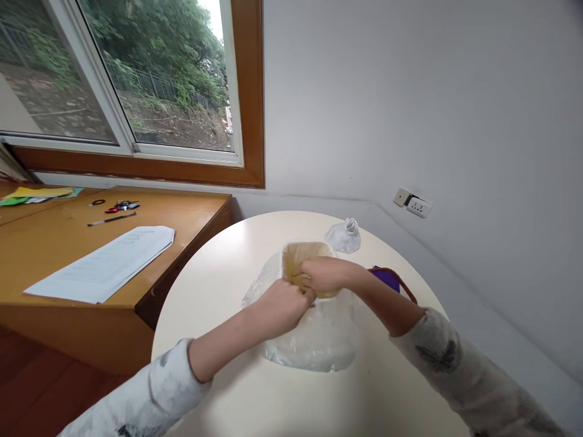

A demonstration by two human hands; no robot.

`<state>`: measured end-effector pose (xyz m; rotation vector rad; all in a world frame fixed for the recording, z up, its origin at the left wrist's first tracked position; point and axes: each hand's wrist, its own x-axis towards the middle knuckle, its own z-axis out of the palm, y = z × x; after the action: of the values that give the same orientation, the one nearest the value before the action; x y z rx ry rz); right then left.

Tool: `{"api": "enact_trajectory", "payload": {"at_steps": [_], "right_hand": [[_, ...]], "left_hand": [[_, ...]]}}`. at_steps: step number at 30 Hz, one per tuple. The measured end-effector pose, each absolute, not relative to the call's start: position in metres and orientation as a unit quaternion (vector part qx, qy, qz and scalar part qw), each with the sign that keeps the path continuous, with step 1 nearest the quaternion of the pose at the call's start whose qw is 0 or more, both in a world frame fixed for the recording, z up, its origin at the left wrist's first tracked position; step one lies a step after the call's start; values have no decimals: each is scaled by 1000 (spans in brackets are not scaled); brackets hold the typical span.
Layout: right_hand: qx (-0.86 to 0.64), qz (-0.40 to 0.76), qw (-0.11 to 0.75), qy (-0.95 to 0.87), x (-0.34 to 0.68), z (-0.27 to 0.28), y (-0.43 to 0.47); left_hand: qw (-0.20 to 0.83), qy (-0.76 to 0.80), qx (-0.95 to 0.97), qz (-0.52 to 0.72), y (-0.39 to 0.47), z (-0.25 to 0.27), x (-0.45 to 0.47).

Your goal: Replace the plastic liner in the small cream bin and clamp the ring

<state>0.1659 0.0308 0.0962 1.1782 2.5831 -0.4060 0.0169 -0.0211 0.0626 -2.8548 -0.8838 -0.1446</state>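
A clear plastic bag (319, 340) is draped over the rim of a small yellowish-brown container (294, 255) and spreads out around it on the round table. My left hand (285, 306) is closed on the bag at the near left side of the rim. Just above it, my right hand (325, 273) reaches over the opening with curled fingers, gripping the bag at the same side. The two hands nearly touch. Most of the container's outside is hidden by the bag and my hands.
On the round white table (204, 340), a knotted white plastic bag (344, 237) lies at the back and a purple item with a brown strap (387, 278) at the right. A wooden desk (191, 212) holds papers (109, 261), a pen (112, 219) and keys (122, 206).
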Motion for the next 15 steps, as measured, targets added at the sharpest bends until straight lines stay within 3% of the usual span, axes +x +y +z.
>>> {"api": "enact_trajectory", "payload": {"at_steps": [5, 7, 15], "right_hand": [[417, -237, -206, 853, 201, 122, 29], [448, -257, -300, 802, 214, 118, 33], [460, -399, -452, 652, 231, 51, 42]], "left_hand": [[41, -309, -947, -75, -10, 82, 13], [15, -298, -950, -93, -7, 88, 12], [-120, -333, -901, -250, -5, 85, -5]]}}
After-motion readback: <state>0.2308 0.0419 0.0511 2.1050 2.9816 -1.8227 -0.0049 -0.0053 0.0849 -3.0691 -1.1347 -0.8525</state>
